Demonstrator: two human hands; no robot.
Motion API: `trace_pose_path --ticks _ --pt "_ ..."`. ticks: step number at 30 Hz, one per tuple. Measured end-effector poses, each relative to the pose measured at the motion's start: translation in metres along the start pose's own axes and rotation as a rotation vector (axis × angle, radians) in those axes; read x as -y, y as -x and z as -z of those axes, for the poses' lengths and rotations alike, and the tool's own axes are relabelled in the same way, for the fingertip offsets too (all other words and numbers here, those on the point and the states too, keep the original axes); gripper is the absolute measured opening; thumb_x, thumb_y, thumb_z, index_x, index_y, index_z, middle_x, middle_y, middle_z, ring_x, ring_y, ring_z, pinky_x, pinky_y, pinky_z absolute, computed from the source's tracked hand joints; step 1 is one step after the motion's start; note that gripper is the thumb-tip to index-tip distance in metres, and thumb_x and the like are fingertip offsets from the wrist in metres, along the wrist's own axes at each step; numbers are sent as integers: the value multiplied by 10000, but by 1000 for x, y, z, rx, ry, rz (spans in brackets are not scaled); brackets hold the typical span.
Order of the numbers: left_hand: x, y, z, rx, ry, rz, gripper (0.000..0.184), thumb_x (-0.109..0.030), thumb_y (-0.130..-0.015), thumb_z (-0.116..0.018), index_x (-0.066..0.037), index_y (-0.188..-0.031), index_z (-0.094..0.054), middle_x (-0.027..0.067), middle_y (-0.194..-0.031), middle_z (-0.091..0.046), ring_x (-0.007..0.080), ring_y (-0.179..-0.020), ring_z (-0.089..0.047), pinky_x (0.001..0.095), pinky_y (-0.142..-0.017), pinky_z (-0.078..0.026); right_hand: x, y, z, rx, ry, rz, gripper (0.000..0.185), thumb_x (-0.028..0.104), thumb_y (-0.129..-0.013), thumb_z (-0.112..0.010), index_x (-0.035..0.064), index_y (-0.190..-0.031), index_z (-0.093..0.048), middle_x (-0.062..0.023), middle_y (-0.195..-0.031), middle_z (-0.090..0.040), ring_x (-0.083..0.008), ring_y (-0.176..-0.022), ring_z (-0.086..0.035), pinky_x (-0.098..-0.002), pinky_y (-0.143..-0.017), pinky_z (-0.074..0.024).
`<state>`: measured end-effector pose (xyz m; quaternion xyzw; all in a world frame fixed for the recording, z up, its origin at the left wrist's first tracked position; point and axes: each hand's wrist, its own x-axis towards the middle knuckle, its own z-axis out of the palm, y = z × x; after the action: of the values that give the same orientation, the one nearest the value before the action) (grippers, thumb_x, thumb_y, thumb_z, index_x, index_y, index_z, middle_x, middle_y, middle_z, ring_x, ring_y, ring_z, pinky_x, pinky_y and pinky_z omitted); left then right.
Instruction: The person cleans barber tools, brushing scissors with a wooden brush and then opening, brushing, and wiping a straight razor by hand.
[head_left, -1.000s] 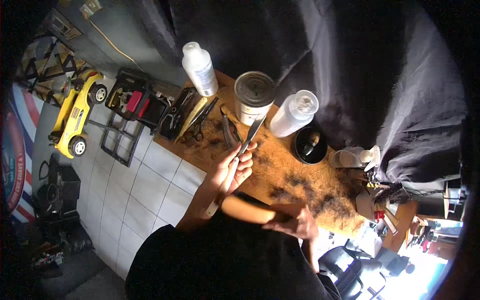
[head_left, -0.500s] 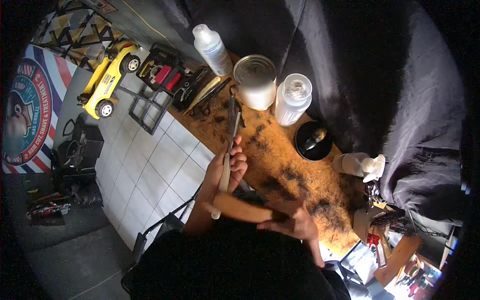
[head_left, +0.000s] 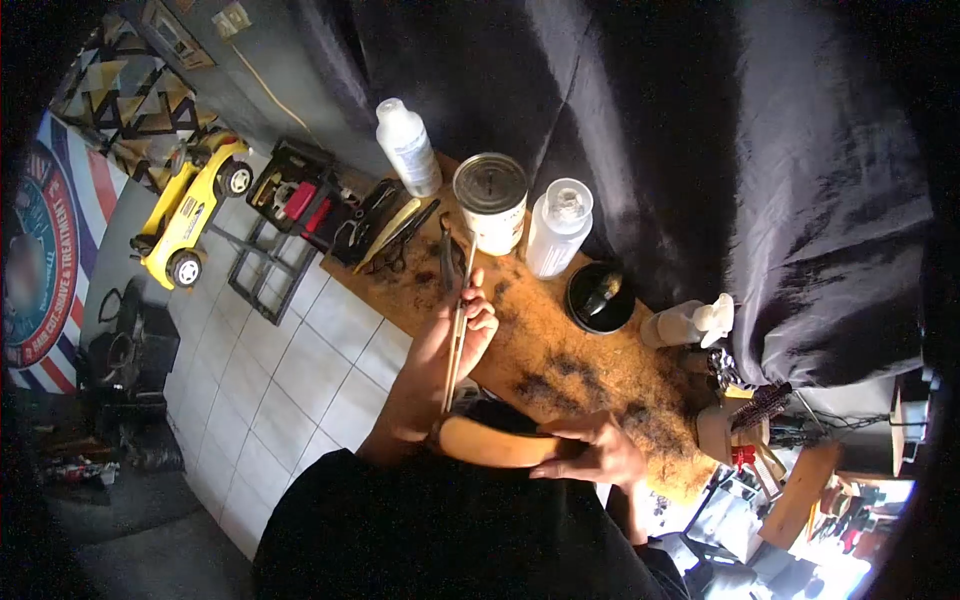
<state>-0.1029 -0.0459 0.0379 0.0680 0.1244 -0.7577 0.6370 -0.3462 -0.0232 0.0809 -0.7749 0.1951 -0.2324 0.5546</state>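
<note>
Pointing lengthwise from the torso toward the can, the slim razor sits near the table, clasped in the left hand. The right hand pinches 1 end of the crosswise tan piece.

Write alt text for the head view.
Left hand holds a slim pale tool; right hand grips a curved tan object. Beyond, a hair-strewn wooden table bears a can, two white bottles, a spray bottle and a black bowl.
</note>
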Motion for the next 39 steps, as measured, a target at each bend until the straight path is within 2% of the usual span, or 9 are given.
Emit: trace_pose_path --ticks 4,5,9,16,21,25,28,32,39 --pt "-15 -9 15 -25 -110 -30 212 -208 -966 -413 -32 -1057 -489 4 -757 -437 99 -689 -441 255 -630 -414 -20 15 0 -120 112 30 482 209 -616 -839 -50 -966 -632 -150 -838 -666 -224 -719 -666 -301 -649 -509" --pt "-10 -8 10 -77 -112 -54 190 -220 -955 -442 -56 -1038 -490 6 -759 -442 101 -693 -449 262 -639 -429 -17 20 -5 -193 156 -193 511 232 -599 -843 -53 -965 -629 -147 -852 -668 -228 -769 -662 -308 -682 -506" --pt "5 -9 13 -148 -461 -203 212 -240 -881 -593 -128 -1030 -491 4 -782 -482 109 -700 -486 264 -666 -456 10 -4 -14 -506 279 -364 425 224 -657 -807 -4 -976 -644 -95 -763 -645 -107 -680 -600 -268 -629 -489" --pt "-15 3 2 19 -620 -187 447 -342 -914 -518 -103 -1284 -439 -38 -824 -455 88 -715 -428 233 -637 -392 15 9 -13 -295 283 -339 453 243 -658 -808 -8 -999 -647 -121 -773 -664 -134 -674 -630 -283 -612 -495" --pt "-4 10 8 -63 -632 -348 302 -166 -918 -523 -96 -1209 -479 18 -925 -531 135 -844 -541 305 -744 -488 15 4 -12 -452 417 -320 506 273 -711 -769 -30 -1075 -591 -167 -760 -646 -184 -664 -632 -311 -628 -500" --pt "12 9 20 15 -823 -440 224 -204 -920 -520 -103 -1091 -416 65 -1081 -545 213 -1069 -524 368 -905 -441 -7 -16 -32 -585 517 -247 496 293 -732 -750 -23 -1077 -584 -183 -784 -641 -194 -683 -633 -315 -638 -499" --pt "9 4 4 156 -738 -594 194 -203 -932 -494 -97 -1075 -417 79 -1071 -543 232 -1052 -532 375 -912 -439 9 -21 -29 -430 354 -495 448 246 -722 -757 2 -1064 -599 -200 -827 -648 -219 -769 -664 -316 -686 -511" --pt "-23 9 3 87 -819 -831 175 -176 -936 -470 -89 -1080 -423 88 -969 -540 226 -982 -550 470 -1003 -385 -4 4 -17 -391 477 -479 464 245 -719 -757 -19 -1061 -589 -161 -750 -634 -183 -673 -615 -310 -634 -489" --pt "8 11 4 126 -845 -585 127 -196 -956 -449 -111 -1050 -437 9 -869 -429 85 -715 -418 291 -782 -421 -3 -15 -20 -490 331 -369 447 275 -783 -711 -48 -1062 -578 -86 -665 -551 -99 -609 -478 -261 -553 -422"
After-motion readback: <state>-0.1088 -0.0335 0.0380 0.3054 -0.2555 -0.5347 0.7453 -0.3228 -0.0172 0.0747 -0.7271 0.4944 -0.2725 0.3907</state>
